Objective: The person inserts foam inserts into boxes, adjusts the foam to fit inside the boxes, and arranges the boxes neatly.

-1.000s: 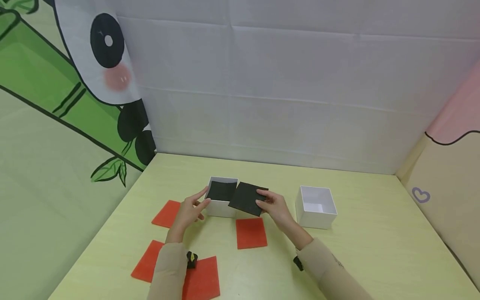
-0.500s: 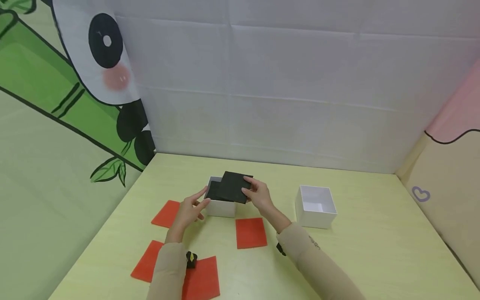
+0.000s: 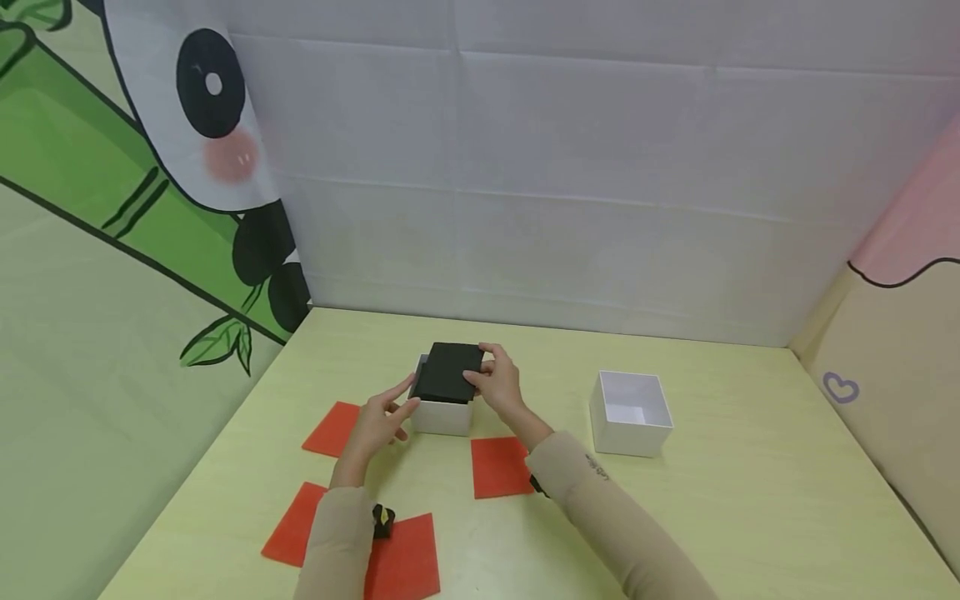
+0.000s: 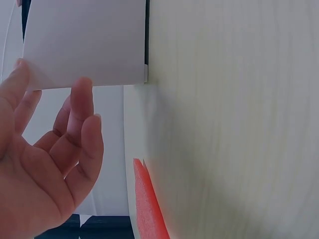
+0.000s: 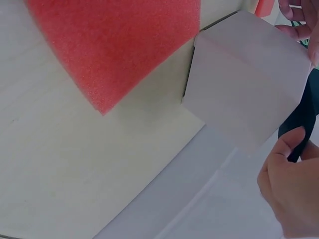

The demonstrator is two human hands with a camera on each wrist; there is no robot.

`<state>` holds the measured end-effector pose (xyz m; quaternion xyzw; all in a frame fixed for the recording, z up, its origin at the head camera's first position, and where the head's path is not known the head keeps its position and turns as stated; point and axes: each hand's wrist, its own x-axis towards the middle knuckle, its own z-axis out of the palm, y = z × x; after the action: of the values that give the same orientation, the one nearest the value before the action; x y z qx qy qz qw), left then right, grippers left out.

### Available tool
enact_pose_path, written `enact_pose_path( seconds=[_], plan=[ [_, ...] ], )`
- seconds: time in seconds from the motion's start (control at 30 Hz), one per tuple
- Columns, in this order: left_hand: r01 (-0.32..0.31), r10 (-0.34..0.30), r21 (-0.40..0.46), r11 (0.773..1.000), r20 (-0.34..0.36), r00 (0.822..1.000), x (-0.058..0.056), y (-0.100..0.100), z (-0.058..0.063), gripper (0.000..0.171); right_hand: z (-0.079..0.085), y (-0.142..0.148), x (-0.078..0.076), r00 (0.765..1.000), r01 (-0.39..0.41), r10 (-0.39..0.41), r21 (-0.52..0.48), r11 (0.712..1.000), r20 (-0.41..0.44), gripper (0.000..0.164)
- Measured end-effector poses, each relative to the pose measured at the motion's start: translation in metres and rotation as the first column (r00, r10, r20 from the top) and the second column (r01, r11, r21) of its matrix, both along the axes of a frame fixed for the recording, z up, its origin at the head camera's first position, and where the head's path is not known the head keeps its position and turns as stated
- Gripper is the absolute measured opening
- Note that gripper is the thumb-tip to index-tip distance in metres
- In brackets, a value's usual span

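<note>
A black foam square (image 3: 448, 372) lies over the top of a white box (image 3: 442, 418), nearly level and still pinched at its right edge by my right hand (image 3: 498, 383). Another black square shows just beneath it at the box's left rim. My left hand (image 3: 381, 422) grips that box at its left side, thumb at the front corner and index finger along the wall. In the left wrist view the other fingers of the left hand (image 4: 55, 159) curl below the box wall (image 4: 89, 45). The right wrist view has the right hand (image 5: 294, 184) pinching the dark square (image 5: 299, 117).
A second white box (image 3: 633, 429), open at the top, stands to the right. Red foam squares lie on the table (image 3: 750, 467): one in front of the box (image 3: 501, 468), one at far left (image 3: 332, 429), and others near the left sleeve (image 3: 405, 558). A white cloth wall (image 3: 555, 183) rises behind.
My right hand has carried the black foam square leftward from beside the white box to over its opening, turning it nearly in line with the box. The left hand has stayed put.
</note>
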<state>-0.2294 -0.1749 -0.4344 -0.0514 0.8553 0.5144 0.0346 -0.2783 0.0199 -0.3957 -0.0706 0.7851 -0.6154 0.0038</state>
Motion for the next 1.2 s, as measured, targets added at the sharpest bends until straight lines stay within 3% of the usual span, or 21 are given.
enact_pose_path(
  seconds=[0.23, 0.47, 0.77, 1.07, 1.2],
  plan=[
    [0.003, -0.003, -0.005, 1.0, -0.005, 1.0, 0.0009, 0.0005, 0.0023, 0.055, 0.0039, -0.0057, -0.0012, 0.999, -0.02, 0.023, 0.122, 0.992, -0.025, 0.047],
    [0.014, -0.014, -0.014, 1.0, -0.019, 1.0, 0.0002, 0.0005, 0.0021, 0.056, 0.0018, -0.0075, -0.0029, 0.994, -0.052, 0.078, 0.298, 0.953, -0.077, 0.043],
    [0.008, -0.009, -0.015, 1.0, -0.009, 1.0, 0.0002, 0.0005, 0.0021, 0.056, -0.0019, -0.0021, -0.002, 0.987, -0.075, 0.126, 0.4, 0.914, -0.102, 0.039],
    [0.005, -0.005, -0.009, 1.0, -0.026, 1.0, 0.0013, -0.0008, 0.0024, 0.054, -0.0012, -0.0074, -0.0039, 0.995, -0.062, 0.092, 0.53, 0.846, -0.031, 0.04],
    [0.009, -0.009, -0.006, 1.0, -0.017, 1.0, 0.0013, -0.0012, 0.0011, 0.055, -0.0026, -0.0099, -0.0055, 0.996, -0.082, 0.088, 0.6, 0.796, 0.018, 0.043]
  ],
)
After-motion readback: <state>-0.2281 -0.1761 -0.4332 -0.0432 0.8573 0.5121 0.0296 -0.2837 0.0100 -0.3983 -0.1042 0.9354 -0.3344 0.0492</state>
